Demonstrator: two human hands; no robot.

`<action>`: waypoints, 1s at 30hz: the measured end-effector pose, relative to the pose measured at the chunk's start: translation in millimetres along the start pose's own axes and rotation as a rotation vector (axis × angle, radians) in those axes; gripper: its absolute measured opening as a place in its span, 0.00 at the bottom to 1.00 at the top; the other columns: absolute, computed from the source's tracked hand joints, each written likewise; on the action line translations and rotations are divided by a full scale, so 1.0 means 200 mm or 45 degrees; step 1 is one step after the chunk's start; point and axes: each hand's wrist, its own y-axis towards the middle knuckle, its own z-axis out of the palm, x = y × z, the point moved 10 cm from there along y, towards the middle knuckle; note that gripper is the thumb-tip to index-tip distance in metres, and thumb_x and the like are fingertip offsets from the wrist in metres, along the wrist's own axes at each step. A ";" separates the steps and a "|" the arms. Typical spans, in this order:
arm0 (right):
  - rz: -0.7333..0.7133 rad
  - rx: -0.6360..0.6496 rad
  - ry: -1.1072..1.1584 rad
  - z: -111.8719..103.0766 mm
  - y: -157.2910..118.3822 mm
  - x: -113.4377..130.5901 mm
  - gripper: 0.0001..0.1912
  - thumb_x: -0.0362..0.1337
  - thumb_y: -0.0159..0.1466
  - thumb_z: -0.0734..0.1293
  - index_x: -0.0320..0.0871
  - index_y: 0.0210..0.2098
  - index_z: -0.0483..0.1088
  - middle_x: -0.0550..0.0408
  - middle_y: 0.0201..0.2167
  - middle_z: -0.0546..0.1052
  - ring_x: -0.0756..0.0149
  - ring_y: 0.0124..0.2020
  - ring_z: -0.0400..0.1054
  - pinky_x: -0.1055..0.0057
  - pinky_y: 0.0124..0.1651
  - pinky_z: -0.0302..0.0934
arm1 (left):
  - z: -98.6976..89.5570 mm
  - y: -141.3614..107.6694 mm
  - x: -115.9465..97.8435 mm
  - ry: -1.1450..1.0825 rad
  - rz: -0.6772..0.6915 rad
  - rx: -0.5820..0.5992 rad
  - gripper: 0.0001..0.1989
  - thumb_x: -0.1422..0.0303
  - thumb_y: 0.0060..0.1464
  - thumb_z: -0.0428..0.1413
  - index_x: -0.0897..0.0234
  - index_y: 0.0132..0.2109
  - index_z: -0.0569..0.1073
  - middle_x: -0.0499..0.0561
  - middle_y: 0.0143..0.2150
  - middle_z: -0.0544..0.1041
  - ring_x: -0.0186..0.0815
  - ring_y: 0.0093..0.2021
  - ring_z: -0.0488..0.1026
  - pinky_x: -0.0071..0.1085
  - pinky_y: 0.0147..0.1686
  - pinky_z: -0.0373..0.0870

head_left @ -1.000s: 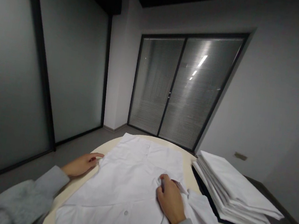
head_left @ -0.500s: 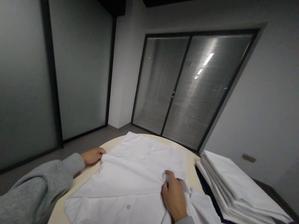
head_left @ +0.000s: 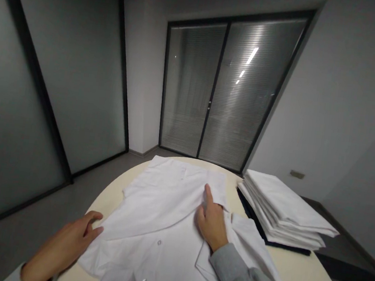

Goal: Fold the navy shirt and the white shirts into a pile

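Observation:
A white garment with round snaps (head_left: 167, 215) lies spread and partly folded over the round cream table (head_left: 109, 190). At its left edge is my left hand (head_left: 71, 240), thumb and fingers apart, fingertips beside or just touching the cloth. My right hand (head_left: 212, 221) rests on the right part of the garment, its index finger stretched forward and the thumb apart; the other fingers are partly hidden. Some loose cloth lies to the right of my right wrist.
A stack of folded white cloths (head_left: 281, 211) sits on a dark item at the table's right edge. Beyond the table stand glass doors with blinds (head_left: 227, 95). Frosted glass panels (head_left: 70, 67) are at the left.
My left hand has let go of the garment's left edge and moved nearer, opening. The index finger of my right hand is now stretched forward. The view has tilted and shifted.

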 end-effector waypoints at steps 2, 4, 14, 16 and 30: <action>-0.105 -0.089 -0.006 -0.04 0.00 0.05 0.40 0.32 0.66 0.57 0.33 0.77 0.46 0.34 0.66 0.69 0.46 0.70 0.59 0.48 0.68 0.54 | -0.02 -0.02 0.02 -0.060 0.000 -0.023 0.29 0.44 0.53 0.49 0.60 0.50 0.75 0.46 0.25 0.74 0.42 0.28 0.76 0.34 0.33 0.68; -0.110 -0.129 0.021 -0.06 0.00 0.05 0.39 0.35 0.66 0.59 0.35 0.76 0.50 0.36 0.69 0.67 0.46 0.72 0.55 0.46 0.70 0.50 | -0.03 -0.02 0.04 -0.117 0.011 -0.034 0.30 0.43 0.51 0.50 0.61 0.50 0.75 0.44 0.23 0.71 0.41 0.26 0.74 0.33 0.29 0.67; 0.211 -0.011 0.241 0.00 0.04 -0.15 0.20 0.45 0.69 0.57 0.42 0.42 0.78 0.48 0.36 0.82 0.56 0.38 0.72 0.61 0.49 0.63 | -0.11 0.00 -0.03 0.118 0.188 0.028 0.30 0.49 0.53 0.57 0.59 0.58 0.79 0.54 0.46 0.84 0.47 0.46 0.81 0.37 0.49 0.76; 0.221 -0.005 0.240 0.01 0.03 -0.16 0.17 0.42 0.66 0.60 0.42 0.45 0.76 0.48 0.37 0.81 0.56 0.38 0.72 0.62 0.47 0.63 | -0.13 0.04 -0.18 0.156 0.326 -0.006 0.29 0.49 0.58 0.56 0.58 0.61 0.78 0.55 0.57 0.81 0.48 0.57 0.78 0.39 0.61 0.71; 0.306 0.073 0.111 0.09 0.03 -0.23 0.23 0.37 0.70 0.57 0.35 0.60 0.70 0.41 0.42 0.78 0.52 0.48 0.71 0.60 0.54 0.62 | 0.24 0.17 -0.31 0.569 0.337 0.101 0.37 0.47 0.69 0.43 0.63 0.76 0.57 0.55 0.78 0.51 0.48 0.78 0.48 0.55 0.75 0.43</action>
